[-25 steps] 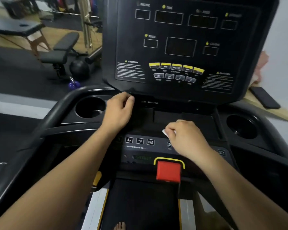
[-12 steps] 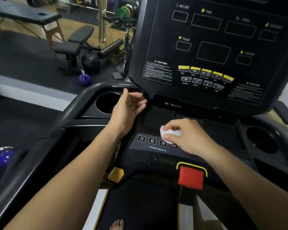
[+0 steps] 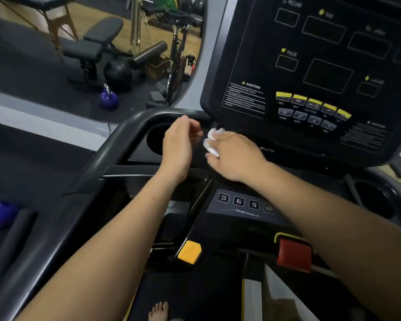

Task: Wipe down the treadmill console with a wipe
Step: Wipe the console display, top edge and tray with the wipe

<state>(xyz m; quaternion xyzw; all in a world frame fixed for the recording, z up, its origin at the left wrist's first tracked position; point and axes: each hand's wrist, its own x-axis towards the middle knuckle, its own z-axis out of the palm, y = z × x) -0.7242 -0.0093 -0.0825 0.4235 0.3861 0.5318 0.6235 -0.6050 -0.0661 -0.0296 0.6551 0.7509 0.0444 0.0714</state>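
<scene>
Centre frame, right hand (image 3: 234,158), grip clamped on the crumpled wipe (image 3: 211,142), seemingly bunched for scrubbing below the treadmill console (image 3: 310,77); left hand (image 3: 178,144) beside it, grip apart, empty.

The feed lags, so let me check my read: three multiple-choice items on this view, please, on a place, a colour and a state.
1. Where is the wipe? A. in the right cup holder B. below the display panel's lower left corner C. on the belt
2. What colour is the stop key? A. red B. blue C. white
3. What does the left hand hold? A. the wipe B. a bottle C. nothing
B: the right hand grips it there. A: it shows red below the numbered keys. C: its fingers curl loosely, empty.
</scene>
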